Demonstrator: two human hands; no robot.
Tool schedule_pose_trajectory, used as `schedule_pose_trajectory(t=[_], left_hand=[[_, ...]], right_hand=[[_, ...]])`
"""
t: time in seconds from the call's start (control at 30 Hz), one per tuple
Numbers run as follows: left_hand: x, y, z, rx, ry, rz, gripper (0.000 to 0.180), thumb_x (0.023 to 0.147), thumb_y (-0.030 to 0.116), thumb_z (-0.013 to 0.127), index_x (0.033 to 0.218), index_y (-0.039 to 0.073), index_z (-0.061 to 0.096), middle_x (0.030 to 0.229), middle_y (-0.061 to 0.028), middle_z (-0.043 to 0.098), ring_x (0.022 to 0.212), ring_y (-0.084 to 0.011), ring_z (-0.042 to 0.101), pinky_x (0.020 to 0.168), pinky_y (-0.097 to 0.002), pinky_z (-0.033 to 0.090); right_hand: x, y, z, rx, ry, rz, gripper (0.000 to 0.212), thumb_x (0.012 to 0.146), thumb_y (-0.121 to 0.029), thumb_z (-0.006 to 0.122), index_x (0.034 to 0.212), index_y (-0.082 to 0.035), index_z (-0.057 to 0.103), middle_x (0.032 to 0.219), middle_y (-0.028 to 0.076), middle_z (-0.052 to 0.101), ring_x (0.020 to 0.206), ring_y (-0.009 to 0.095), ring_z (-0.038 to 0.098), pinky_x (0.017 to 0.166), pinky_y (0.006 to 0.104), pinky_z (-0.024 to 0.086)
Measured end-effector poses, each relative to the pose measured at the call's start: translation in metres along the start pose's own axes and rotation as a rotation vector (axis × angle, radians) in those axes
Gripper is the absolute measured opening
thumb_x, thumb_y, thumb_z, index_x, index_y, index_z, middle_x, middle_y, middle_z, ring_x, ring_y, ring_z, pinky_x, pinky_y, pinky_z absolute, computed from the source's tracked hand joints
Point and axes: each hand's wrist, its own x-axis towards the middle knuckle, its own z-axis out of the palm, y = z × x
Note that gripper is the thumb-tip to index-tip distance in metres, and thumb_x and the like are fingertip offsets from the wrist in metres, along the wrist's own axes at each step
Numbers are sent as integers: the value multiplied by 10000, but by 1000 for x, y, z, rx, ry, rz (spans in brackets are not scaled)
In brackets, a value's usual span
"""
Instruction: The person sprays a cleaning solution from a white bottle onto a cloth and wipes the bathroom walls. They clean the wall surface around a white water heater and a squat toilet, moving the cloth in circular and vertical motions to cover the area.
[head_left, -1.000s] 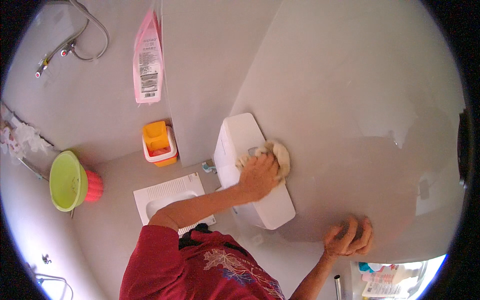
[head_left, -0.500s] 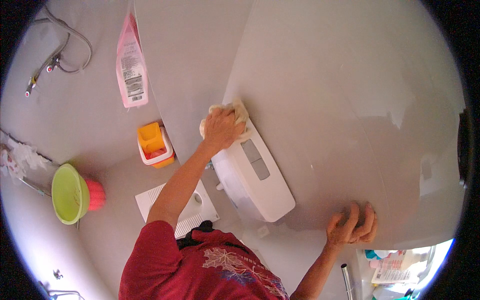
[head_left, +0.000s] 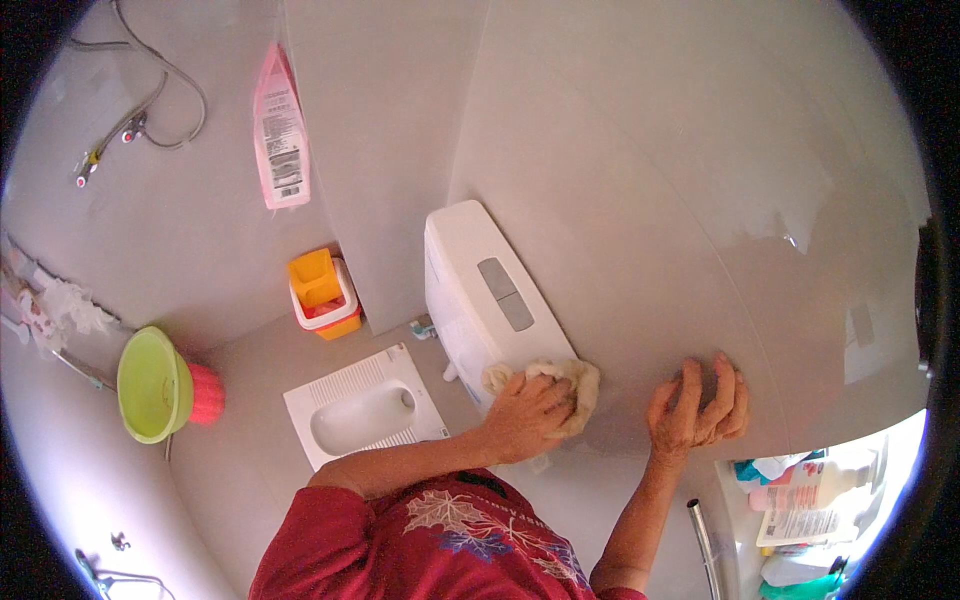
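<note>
My left hand (head_left: 525,415) is wrapped round a crumpled cream cloth (head_left: 582,395), pressed against the near end of a white toilet cistern (head_left: 455,260). Two grey flush buttons (head_left: 507,295) lie in the cistern's top. My right hand (head_left: 695,412) is at the grey wall (head_left: 640,250), its fingers apart and bent with the tips against the surface. Nothing shows in it. Part of the cloth is hidden under my left fingers.
Left of the cistern, a white squat toilet (head_left: 362,418) is set in the floor. Beyond it stands an orange and white bin (head_left: 343,314). A green basin (head_left: 150,390) and red bucket (head_left: 206,391) are farther left. A pink pouch (head_left: 282,140) hangs above. Bottles (head_left: 815,490) crowd the lower right.
My left hand has carried the cloth along the cistern from its far end to its near end. My right hand has shifted slightly up, still at the wall.
</note>
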Motion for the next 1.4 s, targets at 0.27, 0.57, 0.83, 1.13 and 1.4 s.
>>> schedule_pose_trajectory(t=[0.27,0.57,0.83,1.13,1.4], left_hand=[[35,-90,-15,197,86,-251,507,691,446,689,1113,176,610,1181,-112,515,1075,-327,465,820,-500,398],[73,-219,-20,369,268,-675,523,775,451,622,1135,74,586,1160,-121,524,1119,-319,427,900,-481,373],[47,-100,10,161,86,-191,468,720,355,684,1052,36,603,1111,-93,540,1050,-274,445,841,-425,358],[7,28,25,158,-74,102,404,712,310,671,1034,72,617,1131,-88,550,1011,-280,472,754,-408,383],[-14,74,6,-2056,26,-902,594,931,533,385,1314,80,421,1253,-69,503,1178,-211,451,1013,-377,349]], right_hand=[[-5,1,1,-2,8,6,133,774,-177,563,845,-173,675,1133,34,599,1076,262,474,906,398,331],[-4,2,3,-44,16,-3,131,761,-182,562,826,-184,675,1103,31,609,1054,248,482,889,384,314],[-3,1,1,5,31,22,121,738,-193,571,815,-185,664,1118,15,601,1079,235,481,876,383,309],[-3,5,-10,171,-25,10,190,668,-173,625,855,-155,653,1180,62,556,1115,266,466,883,409,325],[-76,-58,-82,1066,-501,594,420,681,-130,646,1094,-71,605,1186,165,504,1118,381,457,942,503,366]])
